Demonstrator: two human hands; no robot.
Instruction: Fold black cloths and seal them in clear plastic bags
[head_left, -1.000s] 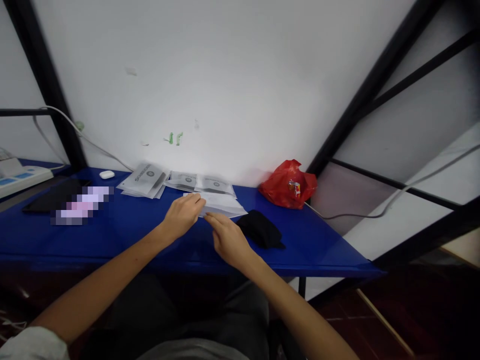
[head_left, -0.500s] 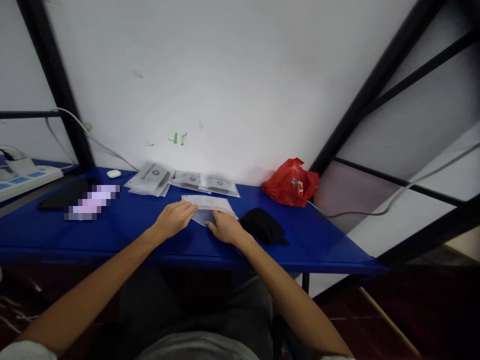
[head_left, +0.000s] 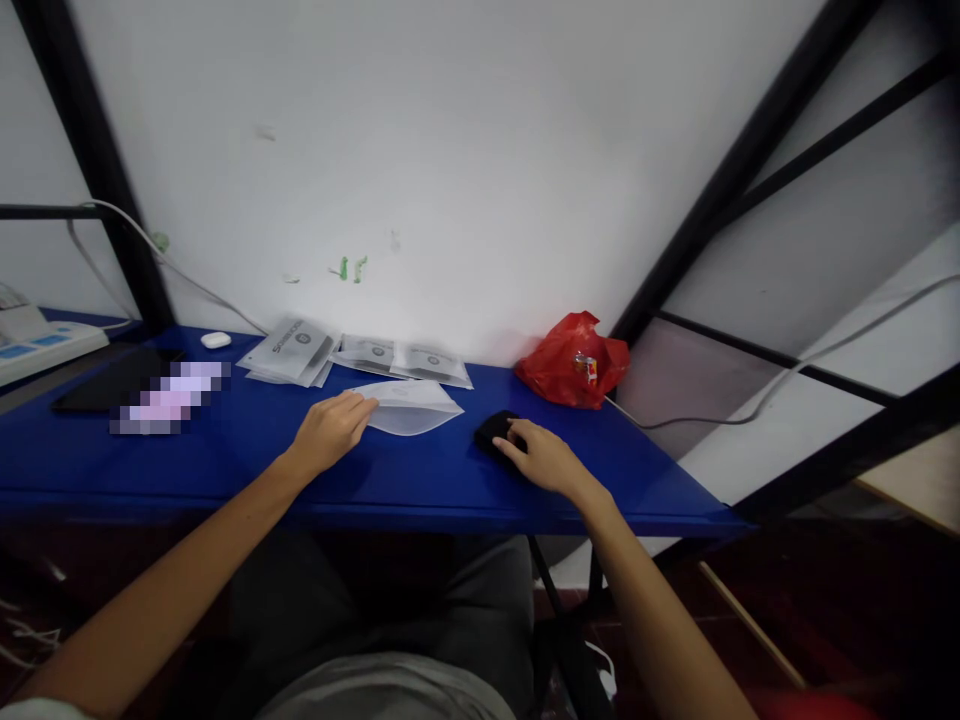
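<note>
2 bare hands rest on the blue table [head_left: 225,470], which runs along a white wall between black frame bars. Taking the tabletop as a clock face seen from the person's seat, the red plastic bag [head_left: 574,362] sits crumpled at about 2 o'clock against the wall. At 12 o'clock, a row of printed grey packets [head_left: 296,352] lies flat along the wall, with a small white case [head_left: 215,340] at 11 o'clock. A dark flat slab [head_left: 105,380] lies at 10 o'clock, partly blurred over.

Nearer the middle, a clear white pouch [head_left: 412,406] lies flat, its left edge lifted a little. The left hand [head_left: 330,432] has its fingertips [head_left: 365,404] curled onto that edge, gripping it lightly; the pouch stretches away from them toward 3 o'clock. Just right of the pouch, the right hand [head_left: 544,455] lies over a black cloth bundle [head_left: 491,430], fingers bent down onto it and touching it; whether they have closed around it I cannot tell. Only the bundle's left end shows past the fingertips.
</note>
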